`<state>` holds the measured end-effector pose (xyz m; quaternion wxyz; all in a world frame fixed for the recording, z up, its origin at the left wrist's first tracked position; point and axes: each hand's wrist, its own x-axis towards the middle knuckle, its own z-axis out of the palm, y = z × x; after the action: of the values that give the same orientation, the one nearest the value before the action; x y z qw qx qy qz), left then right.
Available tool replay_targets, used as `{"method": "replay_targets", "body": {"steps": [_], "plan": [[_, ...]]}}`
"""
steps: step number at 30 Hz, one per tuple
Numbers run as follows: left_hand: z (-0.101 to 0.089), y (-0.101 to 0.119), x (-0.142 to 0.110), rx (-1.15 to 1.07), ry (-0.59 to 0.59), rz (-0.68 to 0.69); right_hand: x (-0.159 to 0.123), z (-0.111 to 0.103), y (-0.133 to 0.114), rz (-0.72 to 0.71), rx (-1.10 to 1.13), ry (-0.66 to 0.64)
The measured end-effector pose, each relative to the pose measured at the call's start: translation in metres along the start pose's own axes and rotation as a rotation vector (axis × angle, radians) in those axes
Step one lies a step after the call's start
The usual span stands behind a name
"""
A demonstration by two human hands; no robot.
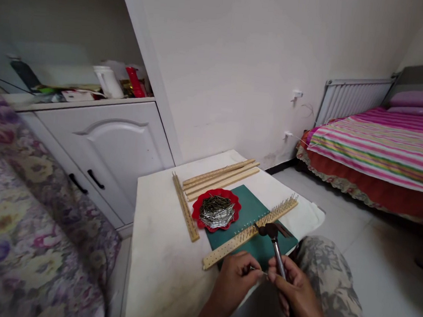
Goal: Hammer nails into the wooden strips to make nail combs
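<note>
My right hand [292, 286] is closed round the metal handle of a small hammer [274, 237], whose dark head rests near a wooden strip [253, 230] studded with upright nails. That strip lies across a green mat [251, 209] on the white table [157, 253]. Just left of the hammer handle, my left hand [235, 280] is pinched shut on a thin nail [258, 270], fingertips nearly touching the right hand. A red dish [216, 210] full of loose silver nails sits on the mat's far left corner.
A single drilled wooden strip [185, 207] lies left of the dish, and several plain strips [220, 178] lie at the table's far edge. A floral sofa [35, 201] is at left, a white cabinet [110, 154] behind, a striped bed [380, 150] at right. My knee [329, 274] is beside the table.
</note>
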<state>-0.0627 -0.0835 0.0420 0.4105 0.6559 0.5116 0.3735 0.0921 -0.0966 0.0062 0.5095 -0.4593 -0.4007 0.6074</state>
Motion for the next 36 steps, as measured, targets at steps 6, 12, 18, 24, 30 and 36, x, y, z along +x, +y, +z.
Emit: {"method": "replay_targets", "body": {"steps": [6, 12, 18, 24, 30, 36], "plan": [[0.012, -0.017, 0.005, -0.535, 0.056, -0.195, 0.001, 0.003, 0.003, 0.008, 0.095, 0.013], [0.020, -0.028, 0.000, -0.746, 0.060, -0.255, 0.006, 0.005, 0.013, 0.019, 0.135, -0.017], [-0.008, -0.028, 0.006, -0.462, 0.211, -0.135, 0.002, 0.006, 0.014, 0.060, 0.072, -0.039], [-0.028, -0.034, 0.018, 0.028, 0.409, 0.048, -0.005, 0.001, 0.027, 0.112, -0.035, -0.123], [-0.017, -0.045, 0.024, 0.152, 0.405, 0.086, -0.009, -0.001, 0.043, 0.115, -0.116, -0.124], [-0.017, -0.048, 0.029, 0.218, 0.407, 0.099, -0.009, -0.004, 0.044, 0.147, -0.098, -0.154]]}}
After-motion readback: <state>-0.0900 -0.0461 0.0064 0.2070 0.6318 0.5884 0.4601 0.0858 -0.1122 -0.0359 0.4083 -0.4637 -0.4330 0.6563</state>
